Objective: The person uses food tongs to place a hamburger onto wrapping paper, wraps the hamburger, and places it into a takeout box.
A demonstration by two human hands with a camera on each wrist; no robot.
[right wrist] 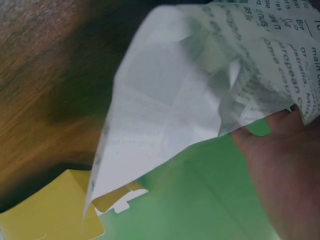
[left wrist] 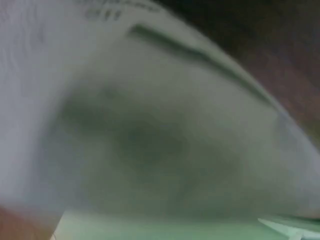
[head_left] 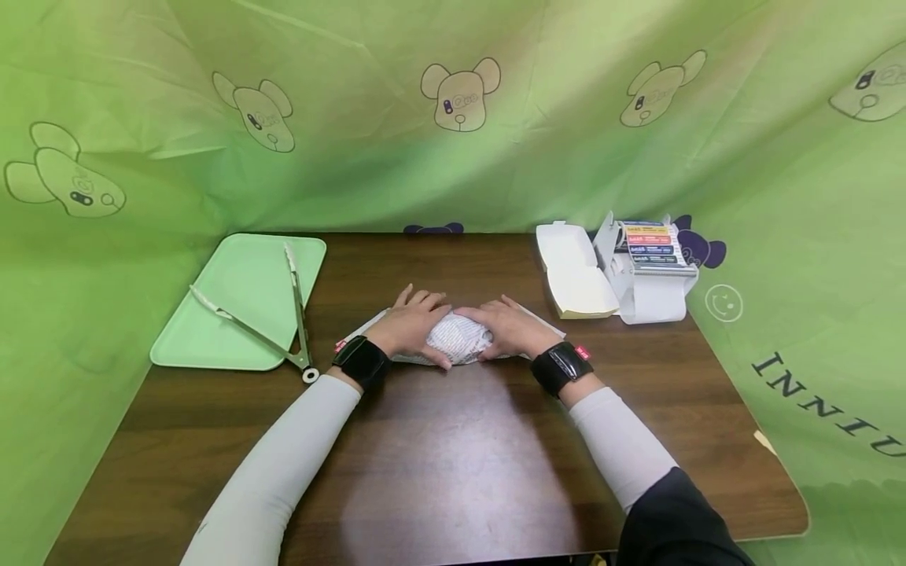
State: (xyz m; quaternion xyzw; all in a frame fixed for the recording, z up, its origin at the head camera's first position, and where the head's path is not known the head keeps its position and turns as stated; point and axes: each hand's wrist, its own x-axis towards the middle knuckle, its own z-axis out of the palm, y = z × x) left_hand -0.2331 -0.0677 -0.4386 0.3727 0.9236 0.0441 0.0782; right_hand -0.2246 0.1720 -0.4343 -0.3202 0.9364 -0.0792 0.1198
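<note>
Both your hands are on the white printed paper bundle (head_left: 458, 339), L hand (head_left: 410, 326) at its L end, R hand (head_left: 511, 328) at its R; paper edges stick out past both. L side of tbl (head_left: 453, 456): green tray (head_left: 248, 263) w/ 1 pr. tongs (head_left: 258, 336) spread across it, hinge end off the rim. Far R: open white box (head_left: 576, 283) beside 1 white dispenser (head_left: 658, 299).

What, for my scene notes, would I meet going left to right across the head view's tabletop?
Green tray, left hand, bulging middle of printed paper, right hand, open white box, white stand with coloured labels.
</note>
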